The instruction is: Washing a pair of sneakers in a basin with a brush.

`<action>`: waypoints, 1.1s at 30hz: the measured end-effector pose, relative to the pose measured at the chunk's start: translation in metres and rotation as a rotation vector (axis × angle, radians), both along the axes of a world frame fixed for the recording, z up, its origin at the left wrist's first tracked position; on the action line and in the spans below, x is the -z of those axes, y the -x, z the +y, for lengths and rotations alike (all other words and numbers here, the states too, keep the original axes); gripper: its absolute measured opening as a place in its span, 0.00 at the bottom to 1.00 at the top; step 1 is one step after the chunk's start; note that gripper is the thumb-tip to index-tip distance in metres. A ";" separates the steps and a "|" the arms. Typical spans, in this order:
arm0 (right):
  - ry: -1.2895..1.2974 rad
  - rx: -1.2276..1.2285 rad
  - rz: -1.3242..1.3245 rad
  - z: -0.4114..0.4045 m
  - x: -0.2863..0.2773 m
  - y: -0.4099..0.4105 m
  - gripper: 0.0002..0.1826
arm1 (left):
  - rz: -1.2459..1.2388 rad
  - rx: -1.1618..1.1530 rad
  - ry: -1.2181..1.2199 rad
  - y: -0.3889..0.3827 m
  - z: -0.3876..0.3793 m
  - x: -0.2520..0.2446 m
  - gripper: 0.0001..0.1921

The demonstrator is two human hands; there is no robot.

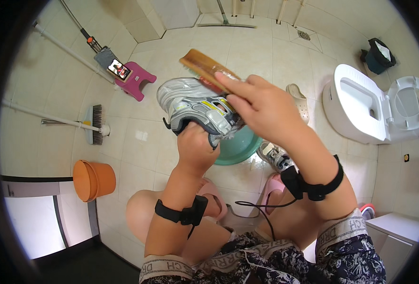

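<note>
My left hand [197,147] is pushed into the opening of a grey and silver sneaker [191,103] and holds it up, its sole side turned away from me. In my right hand [266,103] is a wooden scrub brush [206,64], index finger laid along its back. The bristles, partly red and green, face the shoe's sole edge and seem to touch it. Below the shoe a green plastic basin [241,147] stands on the floor, partly covered by the shoe and my hands. A second sneaker [275,156] lies right of the basin.
A phone [119,69] leans by a pink stool [136,80] at the left. An orange bucket [104,181] and a broom head [96,124] are nearer. To the right are a beige clog [296,94], a white squat toilet [355,106] and a bin [378,58]. A black cable [254,204] hangs between my forearms.
</note>
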State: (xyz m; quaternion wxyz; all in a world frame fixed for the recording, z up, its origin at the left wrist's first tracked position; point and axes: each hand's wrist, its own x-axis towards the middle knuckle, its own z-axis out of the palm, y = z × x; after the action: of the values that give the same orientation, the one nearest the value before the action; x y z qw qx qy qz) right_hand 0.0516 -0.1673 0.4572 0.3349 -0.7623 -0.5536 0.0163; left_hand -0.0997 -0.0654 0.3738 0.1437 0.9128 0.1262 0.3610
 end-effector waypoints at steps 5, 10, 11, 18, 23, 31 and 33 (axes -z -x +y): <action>-0.050 -0.234 0.208 -0.037 -0.023 -0.008 0.23 | -0.005 -0.034 -0.018 0.005 0.002 -0.005 0.12; 0.166 -0.217 0.002 -0.021 -0.016 0.018 0.23 | -0.009 -0.048 0.093 0.003 0.001 -0.003 0.11; 0.170 -0.111 -0.059 -0.013 -0.008 0.015 0.22 | -0.008 -0.043 0.097 0.001 -0.001 -0.001 0.11; -0.061 -0.017 0.157 -0.015 -0.003 -0.010 0.25 | -0.459 0.184 1.758 -0.014 -0.001 -0.024 0.19; -0.008 -0.113 0.199 -0.018 0.000 0.026 0.27 | -0.664 0.329 1.919 -0.011 0.007 -0.026 0.20; -0.047 -0.031 0.128 -0.022 0.008 0.018 0.26 | -0.930 0.325 1.997 -0.008 0.019 -0.044 0.26; -0.014 -0.014 0.148 -0.025 0.013 0.015 0.27 | -0.972 0.349 2.030 -0.005 0.022 -0.047 0.26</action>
State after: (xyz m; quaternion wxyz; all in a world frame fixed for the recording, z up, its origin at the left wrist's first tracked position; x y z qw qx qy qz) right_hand 0.0370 -0.1918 0.4447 0.3801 -0.7529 -0.5326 0.0712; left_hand -0.0951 -0.0434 0.4205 0.8981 0.1437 0.1622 0.3826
